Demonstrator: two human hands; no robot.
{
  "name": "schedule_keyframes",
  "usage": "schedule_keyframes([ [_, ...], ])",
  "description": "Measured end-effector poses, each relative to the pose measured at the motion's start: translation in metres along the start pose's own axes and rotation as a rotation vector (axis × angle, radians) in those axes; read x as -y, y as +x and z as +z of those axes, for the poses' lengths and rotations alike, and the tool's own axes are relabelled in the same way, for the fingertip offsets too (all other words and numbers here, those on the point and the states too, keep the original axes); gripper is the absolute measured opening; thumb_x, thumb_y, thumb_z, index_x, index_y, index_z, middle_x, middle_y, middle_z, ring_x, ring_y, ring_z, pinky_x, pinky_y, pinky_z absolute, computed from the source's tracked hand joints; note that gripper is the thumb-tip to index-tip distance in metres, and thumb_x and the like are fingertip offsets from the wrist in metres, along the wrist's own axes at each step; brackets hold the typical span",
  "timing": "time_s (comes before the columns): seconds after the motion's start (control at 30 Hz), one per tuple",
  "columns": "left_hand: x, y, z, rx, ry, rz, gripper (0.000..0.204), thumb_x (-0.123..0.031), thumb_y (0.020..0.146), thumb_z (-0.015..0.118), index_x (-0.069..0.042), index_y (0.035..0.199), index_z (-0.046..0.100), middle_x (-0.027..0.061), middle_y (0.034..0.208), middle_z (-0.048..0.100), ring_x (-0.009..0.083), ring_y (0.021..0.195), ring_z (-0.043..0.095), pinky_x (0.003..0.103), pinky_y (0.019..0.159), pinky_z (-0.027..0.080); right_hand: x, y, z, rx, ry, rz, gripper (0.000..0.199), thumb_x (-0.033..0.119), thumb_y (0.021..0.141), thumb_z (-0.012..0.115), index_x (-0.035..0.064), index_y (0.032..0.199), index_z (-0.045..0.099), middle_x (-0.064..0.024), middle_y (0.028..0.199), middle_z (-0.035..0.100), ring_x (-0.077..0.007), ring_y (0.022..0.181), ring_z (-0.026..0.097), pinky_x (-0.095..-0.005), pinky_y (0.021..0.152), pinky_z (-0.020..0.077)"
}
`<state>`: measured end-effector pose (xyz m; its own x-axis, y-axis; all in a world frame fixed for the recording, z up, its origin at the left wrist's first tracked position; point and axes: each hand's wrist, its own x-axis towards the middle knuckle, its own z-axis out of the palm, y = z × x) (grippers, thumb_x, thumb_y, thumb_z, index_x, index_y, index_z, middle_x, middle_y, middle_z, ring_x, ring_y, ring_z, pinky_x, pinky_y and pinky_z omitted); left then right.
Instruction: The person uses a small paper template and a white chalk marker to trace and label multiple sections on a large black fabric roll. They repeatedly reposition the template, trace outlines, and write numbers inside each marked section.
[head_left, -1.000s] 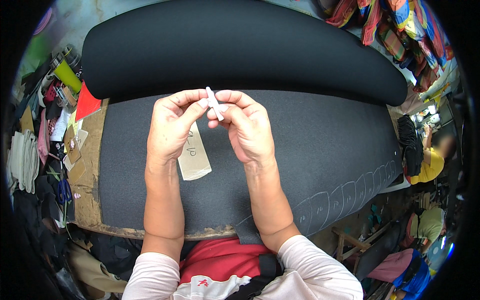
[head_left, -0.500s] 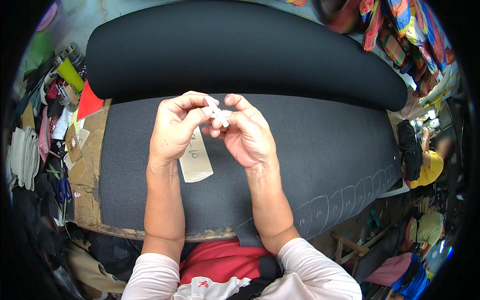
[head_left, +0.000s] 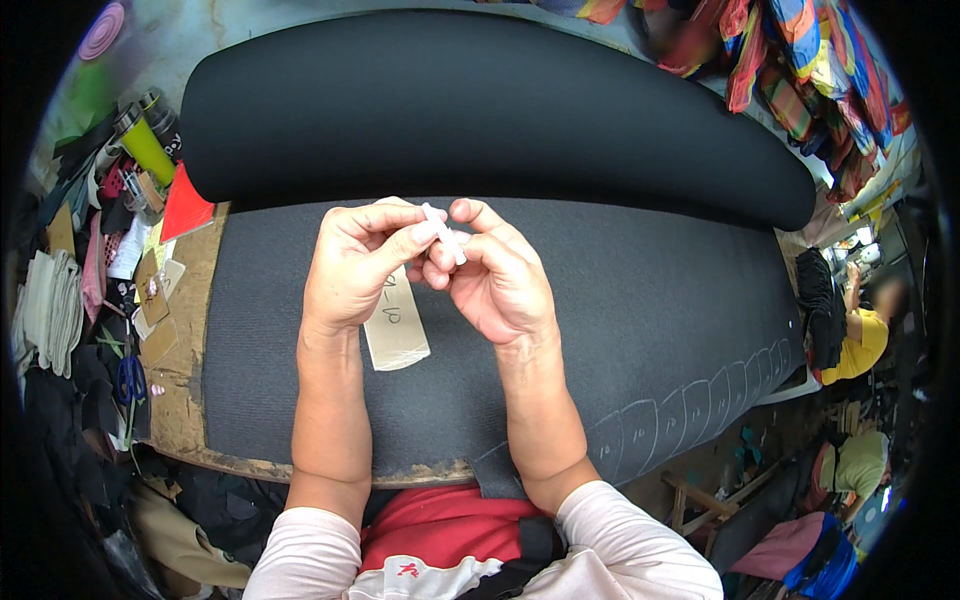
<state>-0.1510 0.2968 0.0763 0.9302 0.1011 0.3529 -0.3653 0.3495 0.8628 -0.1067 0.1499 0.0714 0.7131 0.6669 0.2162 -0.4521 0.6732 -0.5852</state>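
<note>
White piece (head_left: 444,234): small, slim and straight, held aslant in the air between our 2 hands, over the grey cloth (head_left: 660,290), its far end leaning left and its near end leaning right

Left hand (head_left: 350,270): we pinch the far part of the piece between thumb and forefinger, the other fingers curled in behind

Right hand (head_left: 508,285): our thumb presses the near part of the piece against the bent fingers under it, while the forefinger is lifted, its tip just apart from the piece

Beige card (head_left: 398,330): long, with dark handwritten marks, flat on the cloth between our forearms, its far end hidden behind our fingers

Table (head_left: 185,400): under the cloth, its worn wooden surface bare to us at the left and along part of the near edge

Chalk outlines (head_left: 640,430): pale curved shapes in a row along the near right edge of the cloth, small marks inside them

Black roll (head_left: 500,110): thick, lying across the far side, beyond our hands

Left end: we see blue-handled scissors (head_left: 130,380), a red pointed piece (head_left: 186,207) beside the roll, and a yellow-green bottle (head_left: 148,150) near it

Right end: we see a co-worker (head_left: 862,340) in yellow beyond the table, and multicoloured fabric (head_left: 800,100) hanging farther up
</note>
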Motion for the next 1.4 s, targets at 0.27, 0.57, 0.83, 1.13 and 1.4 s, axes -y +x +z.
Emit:
schedule_keyframes([
  [0.27,0.002,0.000,0.006,-0.112,0.085,0.103,0.011,-0.005,0.082,0.068,0.001,0.091,0.069,0.0085,0.080,0.068,0.0122,0.072,0.065,0.025,0.066,0.055,-0.003,-0.001,0.005,-0.153,-0.774,-0.369,0.026,0.002,0.078,0.072,-0.0029,0.101,0.060,-0.0096,0.086,0.066,-0.0133,0.081,0.063,-0.0258,0.077,0.0540],
  [0.57,0.000,0.001,0.000,-0.058,0.170,0.074,0.014,-0.003,0.085,0.061,0.001,0.097,0.068,0.0043,0.083,0.064,0.0097,0.074,0.060,0.024,0.069,0.050,0.000,-0.002,-0.001,-0.055,-0.321,-0.100,0.016,0.013,0.090,0.060,-0.0015,0.092,0.066,-0.0049,0.076,0.064,-0.0112,0.068,0.060,-0.0251,0.066,0.0507],
  [0.83,0.002,0.002,0.000,-0.067,-0.088,0.041,0.019,-0.006,0.089,0.056,0.002,0.103,0.066,0.0088,0.095,0.064,0.0122,0.078,0.063,0.027,0.073,0.052,-0.002,-0.001,-0.001,-0.073,-0.254,0.011,0.025,0.020,0.095,0.052,-0.0006,0.092,0.065,-0.0036,0.072,0.061,-0.0106,0.065,0.058,-0.0243,0.065,0.0490],
  [1.13,0.003,0.002,0.005,-0.167,0.037,0.113,0.019,-0.001,0.080,0.069,0.002,0.098,0.068,0.0085,0.080,0.068,0.0108,0.070,0.063,0.023,0.066,0.054,-0.013,0.000,0.010,-0.258,-0.581,-0.293,0.014,0.009,0.088,0.062,-0.0026,0.094,0.064,-0.0068,0.080,0.066,-0.0095,0.069,0.060,-0.0248,0.065,0.0504],
  [1.4,0.002,0.001,0.004,-0.185,0.036,0.101,0.017,-0.002,0.080,0.069,0.002,0.096,0.069,0.0086,0.081,0.067,0.0103,0.068,0.062,0.022,0.064,0.053,-0.010,0.001,0.010,-0.201,-1.094,-0.522,0.015,0.007,0.084,0.065,-0.0028,0.096,0.066,-0.0071,0.081,0.067,-0.0098,0.070,0.060,-0.0237,0.066,0.0496],
])
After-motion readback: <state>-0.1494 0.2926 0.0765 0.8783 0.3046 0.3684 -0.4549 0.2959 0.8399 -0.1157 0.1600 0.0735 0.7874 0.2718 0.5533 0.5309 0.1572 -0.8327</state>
